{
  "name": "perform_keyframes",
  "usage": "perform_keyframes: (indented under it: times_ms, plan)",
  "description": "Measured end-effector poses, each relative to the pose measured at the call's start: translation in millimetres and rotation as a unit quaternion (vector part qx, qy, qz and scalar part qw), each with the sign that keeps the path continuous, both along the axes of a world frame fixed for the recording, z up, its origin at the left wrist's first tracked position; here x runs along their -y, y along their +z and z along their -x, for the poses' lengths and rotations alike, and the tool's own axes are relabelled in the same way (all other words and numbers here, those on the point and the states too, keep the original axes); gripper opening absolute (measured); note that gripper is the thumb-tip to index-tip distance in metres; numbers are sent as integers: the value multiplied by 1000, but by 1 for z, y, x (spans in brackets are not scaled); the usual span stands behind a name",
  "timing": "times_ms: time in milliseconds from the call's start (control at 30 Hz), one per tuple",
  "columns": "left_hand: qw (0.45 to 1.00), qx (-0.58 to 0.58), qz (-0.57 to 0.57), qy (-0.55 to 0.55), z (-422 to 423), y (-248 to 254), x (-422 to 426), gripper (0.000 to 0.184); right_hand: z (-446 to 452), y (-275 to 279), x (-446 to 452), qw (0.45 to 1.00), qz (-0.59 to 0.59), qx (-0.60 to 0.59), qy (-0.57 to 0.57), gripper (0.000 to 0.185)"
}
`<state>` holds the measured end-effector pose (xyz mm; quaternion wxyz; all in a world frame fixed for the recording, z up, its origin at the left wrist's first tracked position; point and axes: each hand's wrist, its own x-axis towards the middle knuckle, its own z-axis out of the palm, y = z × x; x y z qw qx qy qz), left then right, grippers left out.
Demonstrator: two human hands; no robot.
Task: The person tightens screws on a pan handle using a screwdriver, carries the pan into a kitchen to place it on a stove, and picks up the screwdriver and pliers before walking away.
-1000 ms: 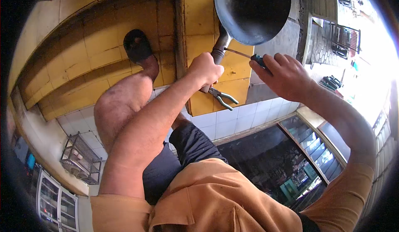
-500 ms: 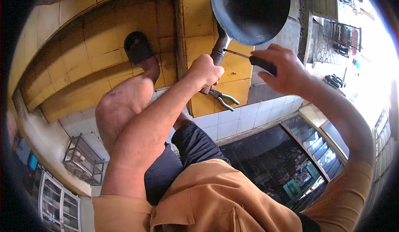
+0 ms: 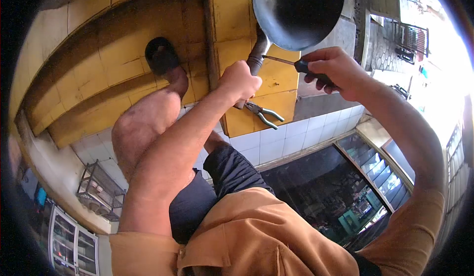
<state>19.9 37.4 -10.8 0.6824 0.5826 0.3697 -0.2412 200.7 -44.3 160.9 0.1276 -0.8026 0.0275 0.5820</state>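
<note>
A dark frying pan (image 3: 303, 14) extends past the top of the view, its brown handle (image 3: 256, 58) pointing down toward me. My left hand (image 3: 239, 83) is closed around the lower part of that handle. In my right hand (image 3: 340, 73) is a screwdriver (image 3: 301, 67) with a black grip and thin metal shaft. Its tip meets the handle's side, close to the pan's neck. Pliers (image 3: 264, 114) with light-coloured grips lie on the yellow tiles just below my left hand. A small screw (image 3: 277, 84) rests on the tiles between my hands.
The yellow tiled ledge (image 3: 279, 100) has a white tiled face below it. My foot in a dark slipper (image 3: 162, 56) is on the yellow tiles to the left. A wire rack (image 3: 101, 189) stands at lower left, and a dark window (image 3: 326, 187) lies at lower right.
My right-hand fingers have shifted around the screwdriver grip, now curling beneath it. The pan and my left hand have moved slightly, exposing more of the pliers' jaws.
</note>
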Motion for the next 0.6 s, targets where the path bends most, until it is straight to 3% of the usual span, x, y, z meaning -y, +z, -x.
perform_keyframes:
  times_ms: [33, 67, 100, 133, 167, 200, 267, 400, 467, 500, 567, 600]
  plan:
    - [1000, -6, 15, 5, -1, 4, 0, 18, 8, 4, 1, 994, -10, 71, 85, 33]
    - [1000, -3, 12, 3, -2, 7, -2, 18, 6, 1, 7, 994, -12, 74, 83, 33]
    - [999, -9, 37, 7, -2, 12, -4, 14, 5, -2, 14, 897, -87, 184, 392, 35]
    - [998, -15, 64, 10, -3, 15, -5, 18, 3, -3, 21, 691, -149, 272, 653, 37]
    - [998, -14, 65, 8, -4, 14, -4, 18, 4, 1, 33, 577, -151, 337, 728, 43]
    - [996, -11, 84, 23, -3, 13, -4, 17, 5, 3, 34, 579, -150, 335, 728, 43]
    - [994, -8, 103, 43, -3, 11, -3, 17, 7, 4, 30, 485, -152, 330, 796, 47]
    - [999, -16, 50, 8, -4, 16, -5, 18, 17, 5, 15, 510, -108, 304, 798, 44]
    - [999, -21, 28, -8, -3, 16, -3, 19, 16, -2, 15, 662, -104, 274, 690, 36]
    - [999, -20, 4, -26, -3, 12, -1, 20, 12, -5, 10, 662, -104, 274, 690, 36]
    - [999, -19, -19, -42, -2, -1, 4, 21, 4, -11, -1, 855, -91, 169, 482, 29]
    - [998, -19, -39, -37, -1, -5, 6, 23, 4, -9, -7, 856, -90, 169, 481, 29]
